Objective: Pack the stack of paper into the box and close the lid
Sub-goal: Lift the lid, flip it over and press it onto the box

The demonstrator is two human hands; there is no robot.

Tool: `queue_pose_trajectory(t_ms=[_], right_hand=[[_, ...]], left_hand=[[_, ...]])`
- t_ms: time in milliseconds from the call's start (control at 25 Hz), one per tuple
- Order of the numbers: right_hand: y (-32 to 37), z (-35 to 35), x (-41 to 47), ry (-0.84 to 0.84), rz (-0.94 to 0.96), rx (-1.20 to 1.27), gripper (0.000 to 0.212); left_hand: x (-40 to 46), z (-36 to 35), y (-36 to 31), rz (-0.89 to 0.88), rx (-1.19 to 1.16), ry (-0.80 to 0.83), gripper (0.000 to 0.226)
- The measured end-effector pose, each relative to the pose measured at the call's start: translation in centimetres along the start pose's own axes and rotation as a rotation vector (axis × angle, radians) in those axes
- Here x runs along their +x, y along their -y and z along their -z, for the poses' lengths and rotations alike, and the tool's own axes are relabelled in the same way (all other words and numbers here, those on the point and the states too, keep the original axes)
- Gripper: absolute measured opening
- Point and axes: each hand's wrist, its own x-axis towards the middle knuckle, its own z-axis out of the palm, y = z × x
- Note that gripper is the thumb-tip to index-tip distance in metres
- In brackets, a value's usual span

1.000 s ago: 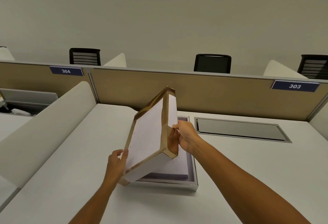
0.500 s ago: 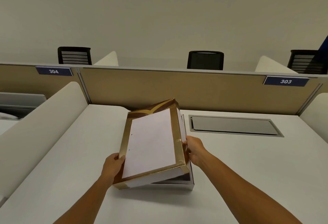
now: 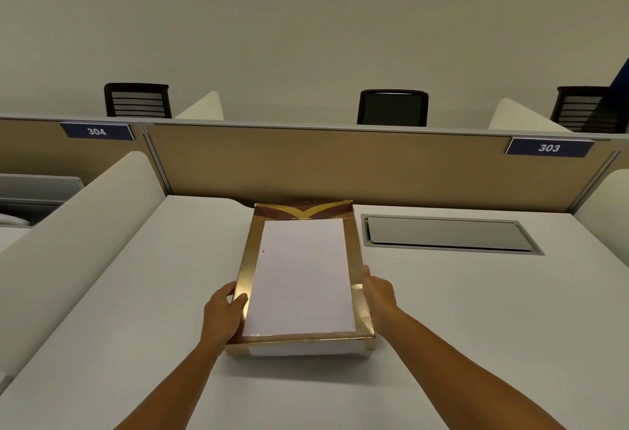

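On white desk (image 3: pixel 442 310), before tan partition (image 3: pixel 340 164): gold-edged lid (image 3: pixel 299 279) lying flat, squared over box (image 3: pixel 299 350), only a white front strip showing beneath. Paper hidden, presumably inside. Packing judged done, closing nearly so; maybe a last press down. Left hand (image 3: pixel 223 314) curled onto lid's left edge, right hand (image 3: pixel 377 296) flat against right side, both gripping.

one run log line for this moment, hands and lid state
phase: seating lid | lid: flat over box, gold border | left hand: gripping left edge | right hand: on right edge | paper: hidden
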Motion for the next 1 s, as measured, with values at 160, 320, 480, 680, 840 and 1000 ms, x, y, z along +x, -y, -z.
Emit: queue_pose_trajectory(t_ms=[160,320,480,680,840,1000], right_hand=[[-0.8,-0.5,0.3,0.001,0.02,-0.032,0.035],[-1.3,-0.9,1.2,-0.019,0.027,-0.082,0.029],[-1.2,-1.5,1.7,0.019,0.045,-0.263,0.046],[-0.5,-2.4,2.6,-0.074,0.475,-0.775,0.068],[0.5,-4.1,3.9,0.035,0.68,-1.031,0.085],[0.9,-6.3,5.4,0.031,0.785,-1.178,0.108]], left_hand=[[0.2,-0.1,0.0,-0.023,0.044,0.005,0.041],[0.6,-0.1,0.0,-0.023,0.099,0.021,0.042],[1.3,-0.1,-0.5,-0.022,0.25,0.05,0.056],[3.2,-0.6,-2.5,-0.172,0.364,0.092,0.07],[5.4,-2.7,-4.5,-0.333,0.563,0.152,0.073],[7.5,-4.9,-4.1,-0.464,0.781,0.161,0.101]])
